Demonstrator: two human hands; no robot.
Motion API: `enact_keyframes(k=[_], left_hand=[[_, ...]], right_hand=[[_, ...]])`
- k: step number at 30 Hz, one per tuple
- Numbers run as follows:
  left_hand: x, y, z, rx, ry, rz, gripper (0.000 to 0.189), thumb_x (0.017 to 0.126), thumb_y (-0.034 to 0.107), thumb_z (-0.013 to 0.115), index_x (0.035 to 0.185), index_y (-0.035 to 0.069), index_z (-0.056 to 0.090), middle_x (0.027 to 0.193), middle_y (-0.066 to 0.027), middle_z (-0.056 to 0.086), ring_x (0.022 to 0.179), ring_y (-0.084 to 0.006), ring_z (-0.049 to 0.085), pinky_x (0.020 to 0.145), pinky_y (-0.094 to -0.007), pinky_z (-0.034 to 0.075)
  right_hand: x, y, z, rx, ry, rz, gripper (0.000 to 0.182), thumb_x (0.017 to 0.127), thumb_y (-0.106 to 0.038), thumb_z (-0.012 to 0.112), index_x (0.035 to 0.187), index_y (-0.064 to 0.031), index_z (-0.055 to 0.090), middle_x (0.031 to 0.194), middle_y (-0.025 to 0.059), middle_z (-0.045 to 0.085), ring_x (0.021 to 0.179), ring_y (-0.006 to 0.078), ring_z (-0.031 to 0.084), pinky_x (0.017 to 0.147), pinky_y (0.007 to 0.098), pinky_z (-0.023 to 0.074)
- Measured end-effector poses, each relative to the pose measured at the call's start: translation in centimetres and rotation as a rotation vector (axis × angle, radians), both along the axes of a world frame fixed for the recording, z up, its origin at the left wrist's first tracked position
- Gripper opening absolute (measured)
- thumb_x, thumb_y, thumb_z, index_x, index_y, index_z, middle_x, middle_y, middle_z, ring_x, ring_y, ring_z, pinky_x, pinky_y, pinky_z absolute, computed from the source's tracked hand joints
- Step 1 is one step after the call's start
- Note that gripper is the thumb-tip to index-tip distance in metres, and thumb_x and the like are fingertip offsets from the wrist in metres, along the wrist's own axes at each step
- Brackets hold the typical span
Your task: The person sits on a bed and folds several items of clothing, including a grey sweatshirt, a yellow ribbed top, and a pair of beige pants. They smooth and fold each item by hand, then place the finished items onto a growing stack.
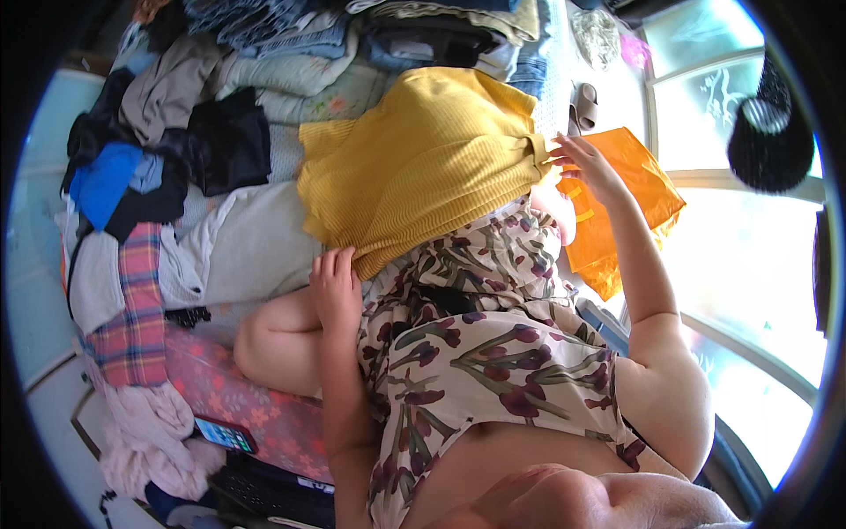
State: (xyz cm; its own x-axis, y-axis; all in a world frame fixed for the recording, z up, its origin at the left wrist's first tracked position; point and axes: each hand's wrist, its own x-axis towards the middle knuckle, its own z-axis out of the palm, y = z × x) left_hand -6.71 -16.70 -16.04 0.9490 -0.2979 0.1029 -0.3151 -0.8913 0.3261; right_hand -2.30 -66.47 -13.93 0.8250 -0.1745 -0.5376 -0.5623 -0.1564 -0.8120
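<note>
A yellow ribbed knit garment [416, 152] is spread out over my lap and the bed in front of me. At its near left corner, my left hand [337, 284] has its fingers curled over the hem, with the thumb hidden. My right hand [588, 168] is at the garment's right edge, fingers apart, the fingertips beside a small folded-over part. Whether they touch the cloth is hard to tell. Under the garment's near edge lies the floral dress [502, 370] that I wear. Light grey cloth [261, 244] lies to the left of the garment.
Folded jeans [264, 26] and other folded trousers [436, 46] are stacked at the back. Dark clothes [225, 142], a blue cloth [106, 182] and a plaid cloth [135, 311] are heaped at left. A phone [225, 433] lies lower left. An orange bag [628, 192] stands by the windows.
</note>
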Motion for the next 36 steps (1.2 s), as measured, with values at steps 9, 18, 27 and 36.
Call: enact_keyframes(k=[9,18,27,36], left_hand=[[1.0,-0.9,-0.8,0.024,0.020,-0.082,0.027,0.070,-0.002,0.072,0.087,0.008,0.053,0.092,-0.0083,0.055,0.095,-0.0315,0.055,0.084,-0.0449,0.047],[0.3,-0.8,-0.7,0.101,0.014,-0.115,0.020,0.074,-0.003,0.066,0.086,0.007,0.053,0.091,-0.0121,0.053,0.093,-0.0350,0.055,0.082,-0.0465,0.048],[0.2,-1.5,1.0,0.179,0.064,-0.212,0.025,0.077,0.000,0.064,0.100,0.006,0.058,0.107,-0.0129,0.057,0.102,-0.0343,0.056,0.090,-0.0475,0.048],[0.5,-6.7,-0.2,0.025,0.004,-0.276,0.062,0.092,0.002,0.055,0.151,-0.003,0.037,0.156,-0.0219,0.041,0.146,-0.0392,0.038,0.119,-0.0494,0.035]], right_hand=[[2.8,2.2,0.2,0.068,0.092,-0.089,0.051,0.092,-0.032,0.078,0.130,-0.0027,0.060,0.115,0.0053,0.067,0.104,0.0126,0.063,0.092,0.0305,0.0518],[1.5,0.0,1.1,0.113,-0.428,-0.107,0.025,0.094,-0.018,0.075,0.112,-0.0044,0.063,0.099,0.0022,0.069,0.090,0.0100,0.065,0.082,0.0261,0.0515],[-1.3,3.8,-5.4,-0.696,-0.438,-0.248,0.043,0.085,-0.009,0.080,0.121,-0.0004,0.058,0.122,0.0148,0.061,0.108,0.0221,0.062,0.090,0.0337,0.0528],[-4.6,7.7,-1.0,-1.043,-0.781,0.585,0.064,0.084,0.001,0.059,0.147,-0.0033,0.047,0.155,0.0118,0.047,0.141,0.0293,0.047,0.117,0.0420,0.0381]])
